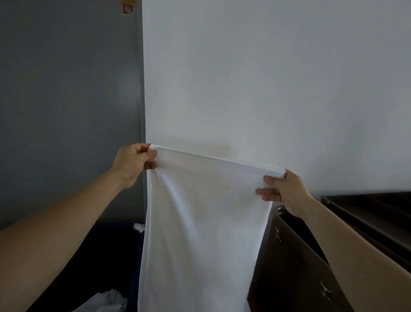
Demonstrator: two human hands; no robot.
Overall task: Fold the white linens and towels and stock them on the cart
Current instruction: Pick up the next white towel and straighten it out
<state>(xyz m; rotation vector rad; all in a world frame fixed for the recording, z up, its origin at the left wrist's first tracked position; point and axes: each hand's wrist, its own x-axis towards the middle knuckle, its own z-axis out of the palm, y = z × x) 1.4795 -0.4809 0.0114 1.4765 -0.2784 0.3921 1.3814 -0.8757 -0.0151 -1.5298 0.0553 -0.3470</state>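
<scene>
Nothing written could be read anywhere in view. A small square red-and-white sticker (127, 9) sat high on the grey wall panel (66, 89). Just above it, the lower edge of a yellow label (130, 1) was cut off by the top of the frame. Whatever was printed on either was too blurred and too small to make out, and no brand, number or sign was legible.
</scene>
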